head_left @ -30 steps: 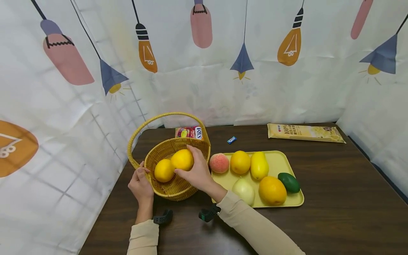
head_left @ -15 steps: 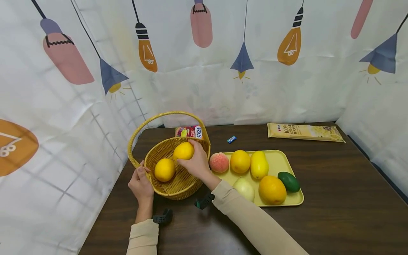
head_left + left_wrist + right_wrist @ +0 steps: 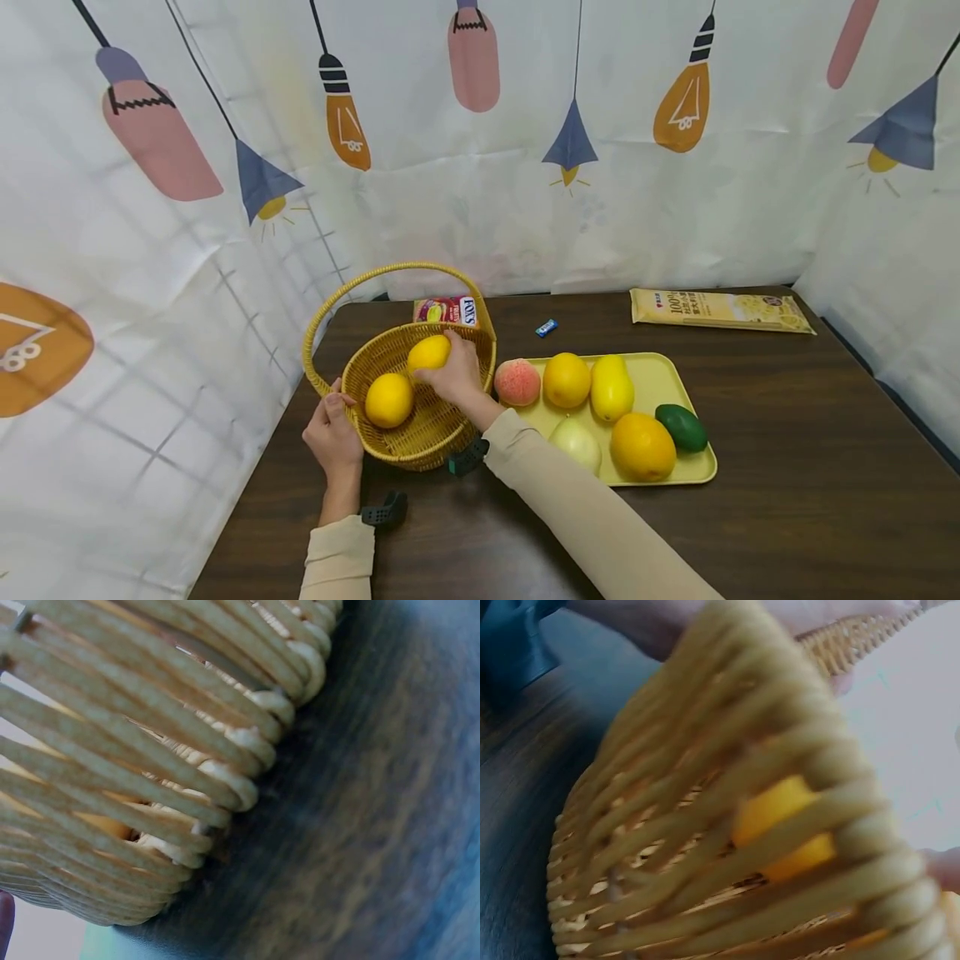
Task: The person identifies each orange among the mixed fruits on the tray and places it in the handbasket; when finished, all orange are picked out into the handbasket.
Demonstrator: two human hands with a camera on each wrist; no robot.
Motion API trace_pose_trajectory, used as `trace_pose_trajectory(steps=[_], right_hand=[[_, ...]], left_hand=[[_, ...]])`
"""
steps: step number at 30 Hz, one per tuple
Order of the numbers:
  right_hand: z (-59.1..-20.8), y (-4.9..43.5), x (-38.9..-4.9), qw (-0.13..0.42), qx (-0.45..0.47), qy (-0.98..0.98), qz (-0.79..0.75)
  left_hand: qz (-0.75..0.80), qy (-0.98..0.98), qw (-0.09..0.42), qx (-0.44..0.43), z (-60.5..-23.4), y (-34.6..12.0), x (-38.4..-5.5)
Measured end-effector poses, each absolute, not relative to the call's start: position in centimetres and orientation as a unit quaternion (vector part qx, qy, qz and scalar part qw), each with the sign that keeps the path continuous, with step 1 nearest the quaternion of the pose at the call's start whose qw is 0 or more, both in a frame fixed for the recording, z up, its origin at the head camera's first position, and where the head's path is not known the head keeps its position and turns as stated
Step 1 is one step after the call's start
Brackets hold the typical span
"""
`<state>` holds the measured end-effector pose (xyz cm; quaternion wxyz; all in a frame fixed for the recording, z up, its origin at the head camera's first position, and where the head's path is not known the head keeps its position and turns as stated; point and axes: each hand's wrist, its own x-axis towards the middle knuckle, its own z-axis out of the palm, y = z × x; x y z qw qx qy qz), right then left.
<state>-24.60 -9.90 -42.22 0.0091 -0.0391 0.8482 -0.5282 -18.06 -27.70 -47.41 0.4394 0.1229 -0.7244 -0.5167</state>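
A yellow wicker basket (image 3: 427, 433) with a tall arched handle (image 3: 405, 268) stands on the left of the table. My left hand (image 3: 333, 433) pinches the handle's foot at the basket's left rim. Reaching inside over the right rim, my right hand (image 3: 459, 375) holds a smooth, rounded yellow fruit (image 3: 429, 353) between thumb and fingers. A second yellow fruit (image 3: 389, 400) lies in the basket, left of it. Slatted basket wall (image 3: 150, 742) fills much of the left wrist view. In the right wrist view, yellow-orange fruit (image 3: 780, 825) shows through the weave.
Right of the basket, a yellow tray (image 3: 667, 375) bears a peach (image 3: 517, 382), an orange-yellow fruit (image 3: 567, 381) and several other fruits. Behind stand a Fox's packet (image 3: 450, 311), a small blue wrapped sweet (image 3: 546, 328) and a long pasta packet (image 3: 720, 311).
My right hand has moved the held fruit slightly up and away from the other one, leaving a gap between them. The wrist has turned a little. My left hand stays put.
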Motion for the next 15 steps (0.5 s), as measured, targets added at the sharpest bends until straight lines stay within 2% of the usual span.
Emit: trace_pose_trajectory(steps=[8,15], right_hand=[[-41.89,-10.23,-24.95,0.045,0.023,0.825,-0.563],[-42.15,-10.46,-25.05,0.049,0.021,0.833,-0.551]], left_hand=[[-0.521,-0.722,0.437,0.13,-47.34,-27.6,-18.18],[-0.52,-0.72,0.443,0.119,-47.25,-27.52,-18.07]])
